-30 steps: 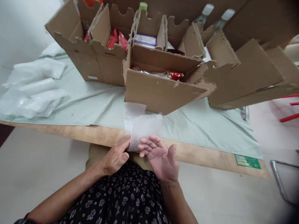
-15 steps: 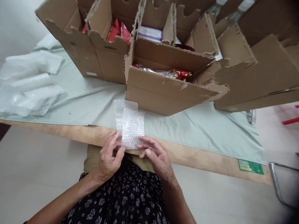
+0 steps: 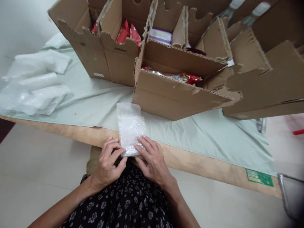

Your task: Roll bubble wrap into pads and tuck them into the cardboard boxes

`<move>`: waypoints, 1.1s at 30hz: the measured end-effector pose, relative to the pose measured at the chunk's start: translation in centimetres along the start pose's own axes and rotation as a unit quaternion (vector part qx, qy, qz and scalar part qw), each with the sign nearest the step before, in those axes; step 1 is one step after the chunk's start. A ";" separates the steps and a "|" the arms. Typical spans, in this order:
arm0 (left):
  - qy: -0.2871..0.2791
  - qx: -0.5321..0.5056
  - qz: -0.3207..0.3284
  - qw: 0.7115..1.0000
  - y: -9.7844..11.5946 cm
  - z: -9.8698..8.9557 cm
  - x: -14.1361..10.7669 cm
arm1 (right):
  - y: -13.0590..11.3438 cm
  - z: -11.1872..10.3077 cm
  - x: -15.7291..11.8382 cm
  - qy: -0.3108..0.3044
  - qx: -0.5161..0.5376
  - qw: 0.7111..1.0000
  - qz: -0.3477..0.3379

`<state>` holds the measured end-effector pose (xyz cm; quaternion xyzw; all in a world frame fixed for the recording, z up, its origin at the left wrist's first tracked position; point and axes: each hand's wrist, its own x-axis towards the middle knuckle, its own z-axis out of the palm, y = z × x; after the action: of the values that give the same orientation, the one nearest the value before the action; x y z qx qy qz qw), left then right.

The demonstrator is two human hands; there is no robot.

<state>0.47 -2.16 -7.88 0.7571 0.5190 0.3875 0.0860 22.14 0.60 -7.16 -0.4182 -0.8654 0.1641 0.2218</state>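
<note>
The bubble wrap (image 3: 131, 126) lay at the near edge of the desk (image 3: 190, 156), with its low end between the two hands. It was light and slick, so a hard push toward 6 o'clock could have made it slip off the edge. The right hand's (image 3: 153, 158) grip was wide, with some fingers flat on the wrap and the thumb held apart. If those fingers pushed sideways, the wrap could have gone crooked. The left hand (image 3: 108, 163) had a narrow grip by the low left corner; if it pulled alone, that side could have bent. The big box (image 3: 175, 98) stood at 2 o'clock from the wrap, so its low corner could have snagged the top end. The cloth (image 3: 201, 136) had folds, and a tug could have bunched it up.

I could not tell if the left thumb pinched the wrap, or how many layers there were. The box walls hid most of the red packs (image 3: 135, 35). The bottles (image 3: 260, 9) were blurry and cut off, and the pile of clear wrap (image 3: 39, 84), between 9 and 10 o'clock, was hard to count.
</note>
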 end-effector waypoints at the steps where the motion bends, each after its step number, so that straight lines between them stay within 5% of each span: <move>1: 0.000 0.009 0.002 1.000 0.0 -0.1 0.0 | 0.1 0.0 0.1 -0.002 -0.007 1.000 -0.005; 7: -0.019 0.000 0.021 1.000 -0.1 -0.3 0.1 | 0.8 -0.6 0.7 0.049 0.013 0.997 -0.049; 12: -0.026 -0.075 -0.014 0.997 -0.4 -0.3 0.2 | 0.6 -1.1 1.6 0.074 0.045 0.996 0.008; 17: 0.015 -0.031 -0.072 0.997 -0.6 -0.1 1.4 | -0.4 -0.9 1.6 0.204 -0.020 0.978 0.034; 24: 0.005 0.009 -0.064 0.998 -0.7 -0.2 1.6 | -0.5 -0.2 1.2 0.060 0.011 0.998 -0.003; 30: -0.024 -0.047 -0.037 0.998 -1.1 -0.9 1.3 | 0.2 -0.3 2.1 0.050 0.093 0.990 0.090; 33: -0.004 -0.020 -0.063 0.998 -1.4 -0.4 2.5 | 0.0 -0.7 2.2 0.131 0.024 0.986 0.104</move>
<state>-0.44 0.52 -7.13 0.7228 0.5573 0.3883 0.1274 21.26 2.40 -6.06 -0.5182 -0.7766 0.1508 0.3252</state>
